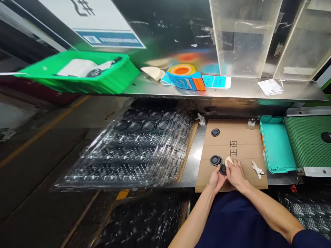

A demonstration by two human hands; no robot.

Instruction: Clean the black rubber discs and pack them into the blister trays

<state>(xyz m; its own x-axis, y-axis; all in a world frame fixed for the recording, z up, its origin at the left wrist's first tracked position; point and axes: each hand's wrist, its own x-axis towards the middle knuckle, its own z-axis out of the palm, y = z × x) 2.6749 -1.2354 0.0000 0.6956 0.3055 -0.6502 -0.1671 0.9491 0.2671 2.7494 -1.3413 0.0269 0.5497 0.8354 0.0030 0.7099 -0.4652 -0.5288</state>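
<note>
Low over the cardboard sheet (243, 137), my left hand (216, 179) grips a round black disc-shaped part (223, 169) at its edge. My right hand (236, 174) is closed on a cream-coloured pad (228, 161), held right against that part. Just left of my hands, a couple of similar black round parts (215, 159) overlap on the cardboard. Another black round part (215, 132) lies by itself farther back. A crumpled white cloth (258, 169) rests to the right of my right hand.
Stacked clear plastic trays (139, 151) with black parts stand left. Right are a small bottle (251, 123), a teal tray (278, 144) and a green conveyor belt (307, 137) carrying a black part. A metal shelf (243, 90) above holds a green bin (108, 84) and a tape roll (182, 74).
</note>
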